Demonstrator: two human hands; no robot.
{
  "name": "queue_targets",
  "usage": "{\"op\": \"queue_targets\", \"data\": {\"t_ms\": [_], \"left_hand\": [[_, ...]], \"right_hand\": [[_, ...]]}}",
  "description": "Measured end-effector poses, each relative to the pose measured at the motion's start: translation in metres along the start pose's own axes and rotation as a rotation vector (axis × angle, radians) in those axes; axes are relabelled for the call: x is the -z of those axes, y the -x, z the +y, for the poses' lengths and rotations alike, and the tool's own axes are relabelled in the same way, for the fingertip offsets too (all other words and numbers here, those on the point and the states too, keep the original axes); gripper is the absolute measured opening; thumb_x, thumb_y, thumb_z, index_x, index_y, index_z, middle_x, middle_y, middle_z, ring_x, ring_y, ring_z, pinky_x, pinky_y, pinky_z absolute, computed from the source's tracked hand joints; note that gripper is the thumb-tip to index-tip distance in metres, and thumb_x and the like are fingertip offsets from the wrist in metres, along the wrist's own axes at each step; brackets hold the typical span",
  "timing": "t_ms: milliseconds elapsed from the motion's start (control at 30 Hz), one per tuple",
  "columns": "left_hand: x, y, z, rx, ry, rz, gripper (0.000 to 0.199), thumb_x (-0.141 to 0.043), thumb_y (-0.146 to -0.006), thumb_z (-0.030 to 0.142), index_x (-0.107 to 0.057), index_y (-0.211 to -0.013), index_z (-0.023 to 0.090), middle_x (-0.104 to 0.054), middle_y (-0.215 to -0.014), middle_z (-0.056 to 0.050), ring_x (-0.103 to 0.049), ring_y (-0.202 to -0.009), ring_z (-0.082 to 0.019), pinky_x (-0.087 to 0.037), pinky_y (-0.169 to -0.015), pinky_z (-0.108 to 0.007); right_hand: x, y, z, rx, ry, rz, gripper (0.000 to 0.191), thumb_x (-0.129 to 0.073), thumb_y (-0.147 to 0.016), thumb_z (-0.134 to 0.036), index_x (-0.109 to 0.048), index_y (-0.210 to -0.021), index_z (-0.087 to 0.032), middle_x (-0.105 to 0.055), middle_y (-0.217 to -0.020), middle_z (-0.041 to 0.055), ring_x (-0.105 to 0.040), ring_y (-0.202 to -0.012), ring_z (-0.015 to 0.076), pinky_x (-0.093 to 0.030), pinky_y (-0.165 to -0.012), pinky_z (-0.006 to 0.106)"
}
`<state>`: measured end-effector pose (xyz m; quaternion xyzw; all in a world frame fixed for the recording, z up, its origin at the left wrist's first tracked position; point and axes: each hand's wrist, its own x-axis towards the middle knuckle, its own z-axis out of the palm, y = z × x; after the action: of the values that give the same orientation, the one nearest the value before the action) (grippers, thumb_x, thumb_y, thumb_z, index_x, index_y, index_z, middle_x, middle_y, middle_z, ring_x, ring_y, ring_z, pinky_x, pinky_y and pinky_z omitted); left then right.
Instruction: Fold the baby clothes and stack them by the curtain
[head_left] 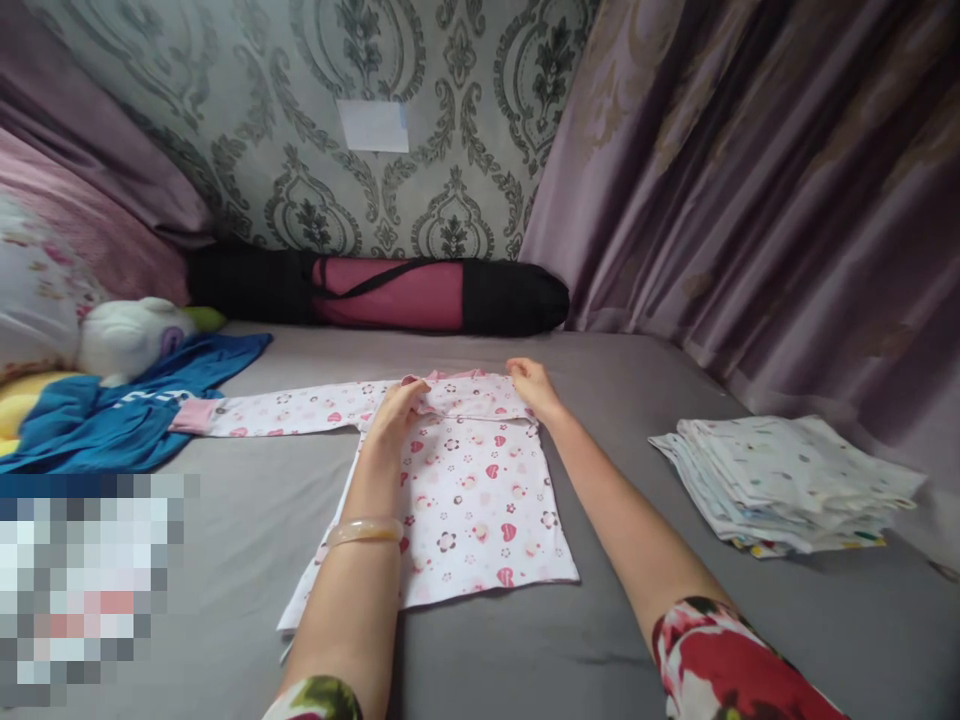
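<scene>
A child's white long-sleeved shirt (480,500) with pink hearts and flowers lies on the grey bed sheet. One sleeve with a pink cuff stretches out to the left, while the other is folded across the top below the pink collar. My left hand (401,405), with a pale bangle on its wrist, has its fingers closed on the cloth near the left shoulder. At the right shoulder my right hand (531,388) pinches the shirt's folded edge. The fingertips of both hands are partly hidden.
Folded patterned cloths (795,480) are stacked at the right. A blue garment (97,425) and a white plush toy (124,340) lie at the left. Along the wall rests a long black and dark-pink bag (390,293). Purple curtains (720,180) hang at the right.
</scene>
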<state>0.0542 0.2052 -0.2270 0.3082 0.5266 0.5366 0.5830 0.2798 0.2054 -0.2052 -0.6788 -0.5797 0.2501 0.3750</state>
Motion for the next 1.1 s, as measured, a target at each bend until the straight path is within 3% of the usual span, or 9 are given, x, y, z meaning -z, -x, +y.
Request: {"op": "queue_targets", "data": {"t_ms": [133,267,367,500,667,833,967,1100], "left_hand": [[0.007,-0.005,-0.005,-0.103,-0.151,0.064,0.027,-0.067,-0.059,0.02,-0.042,-0.051,0.019,-0.035,-0.044,0.008,-0.032,-0.043,-0.006,-0.025,-0.043,-0.018],[0.013,-0.006,-0.006,-0.27,-0.297,0.071,0.033,-0.065,-0.069,0.036,-0.042,-0.054,0.019,-0.036,-0.046,0.007,-0.033,-0.046,-0.007,-0.025,-0.047,-0.02],[0.017,-0.009,-0.007,-0.334,-0.418,0.137,0.03,-0.06,-0.074,0.038,-0.046,-0.055,0.019,-0.041,-0.048,0.006,-0.038,-0.049,-0.009,-0.028,-0.05,-0.021],[0.023,-0.014,-0.009,-0.382,-0.555,0.251,0.021,-0.055,-0.078,0.032,-0.06,-0.066,0.017,-0.054,-0.057,0.001,-0.051,-0.06,-0.014,-0.036,-0.056,-0.022],[0.027,-0.012,-0.008,-0.37,-0.576,0.334,0.019,-0.056,-0.08,0.02,-0.067,-0.094,0.017,-0.067,-0.083,-0.006,-0.062,-0.084,-0.021,-0.045,-0.082,-0.028],[0.026,-0.007,-0.005,-0.359,-0.52,0.367,0.033,-0.052,-0.078,0.009,-0.064,-0.107,0.019,-0.066,-0.091,-0.008,-0.061,-0.101,-0.024,-0.04,-0.1,-0.034],[0.024,-0.004,-0.001,-0.397,-0.487,0.383,0.041,-0.048,-0.075,0.003,-0.062,-0.11,0.02,-0.064,-0.11,-0.01,-0.054,-0.118,-0.025,-0.033,-0.108,-0.037],[0.019,0.0,0.005,-0.457,-0.507,0.397,0.042,-0.044,-0.078,0.005,-0.061,-0.114,0.018,-0.061,-0.121,-0.012,-0.051,-0.123,-0.026,-0.031,-0.11,-0.037]], "right_hand": [[-0.011,0.006,0.011,0.113,0.301,-0.136,0.039,-0.041,-0.093,-0.015,-0.057,-0.129,-0.013,-0.057,-0.135,0.0146,-0.05,-0.127,0.0207,-0.036,-0.108,0.034],[-0.026,0.017,0.014,0.129,0.564,-0.187,0.052,-0.037,-0.097,-0.029,-0.041,-0.142,-0.003,-0.034,-0.153,0.0211,-0.025,-0.144,0.0277,-0.018,-0.116,0.04],[-0.032,0.023,0.017,0.095,0.679,-0.188,0.066,-0.028,-0.1,-0.042,-0.027,-0.149,0.001,-0.021,-0.158,0.0218,-0.014,-0.147,0.03,-0.011,-0.118,0.041],[-0.035,0.027,0.022,0.119,0.734,-0.161,0.072,-0.024,-0.099,-0.048,-0.022,-0.15,0.002,-0.018,-0.158,0.0215,-0.012,-0.147,0.0301,-0.009,-0.118,0.041],[-0.037,0.028,0.023,0.132,0.755,-0.152,0.073,-0.022,-0.099,-0.049,-0.023,-0.15,0.002,-0.019,-0.158,0.0204,-0.013,-0.147,0.0295,-0.008,-0.118,0.04],[-0.038,0.027,0.022,0.107,0.765,-0.168,0.072,-0.022,-0.099,-0.048,-0.021,-0.151,0.003,-0.017,-0.159,0.0202,-0.01,-0.147,0.0293,-0.008,-0.118,0.041],[-0.033,0.027,0.015,0.08,0.771,-0.192,0.072,-0.025,-0.098,-0.046,-0.022,-0.15,0.003,-0.018,-0.158,0.0217,-0.012,-0.147,0.0305,-0.01,-0.118,0.042],[-0.041,0.034,-0.008,0.225,0.763,-0.134,0.064,-0.028,-0.099,-0.037,-0.024,-0.15,0.001,-0.016,-0.159,0.0201,-0.01,-0.148,0.0291,-0.004,-0.118,0.044]]}}
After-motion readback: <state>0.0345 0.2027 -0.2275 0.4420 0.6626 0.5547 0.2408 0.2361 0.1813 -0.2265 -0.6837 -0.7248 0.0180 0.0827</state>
